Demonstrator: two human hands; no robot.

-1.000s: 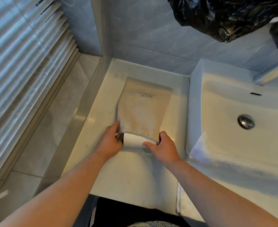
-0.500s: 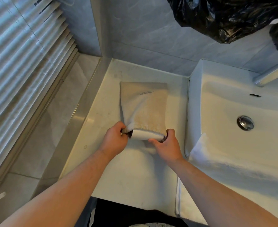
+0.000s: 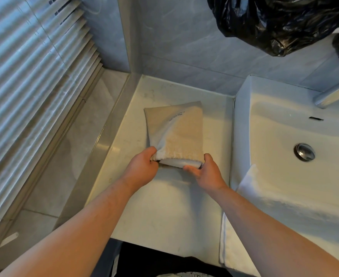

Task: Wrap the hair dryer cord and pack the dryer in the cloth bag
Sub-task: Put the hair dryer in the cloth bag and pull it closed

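Cloth bag (image 3: 176,132) lies on the white bench (image 3: 164,212), mouth toward me, closed end pointing at the back wall; my left hand (image 3: 142,166) is closed in a pinch on the left corner of the bag's mouth hem; my right hand (image 3: 206,170) is curled around the right corner, thumb on top, fingers beneath. Hair dryer (image 3: 181,162) sits inside the bag; only a pale sliver of it shows at the mouth between my hands; cord not visible, presumably wound and inside with it.

Change over the last second: bag was lying long and flat with a broad white patch of dryer exposed at the mouth; now the hem has come further toward me over the dryer, the exposed patch has shrunk to a thin strip, and the far end of the bag has lifted and bunched, printed label tilted. Both hands have gone from resting at the mouth to gripping its corners.

Reading: the dryer is nearly fully sheathed; packing step close to done. Remaining, as I judge it: draw the hem past the last exposed edge and close the mouth. Basin (image 3: 284,156) and white towel (image 3: 250,196) to the right, untouched.
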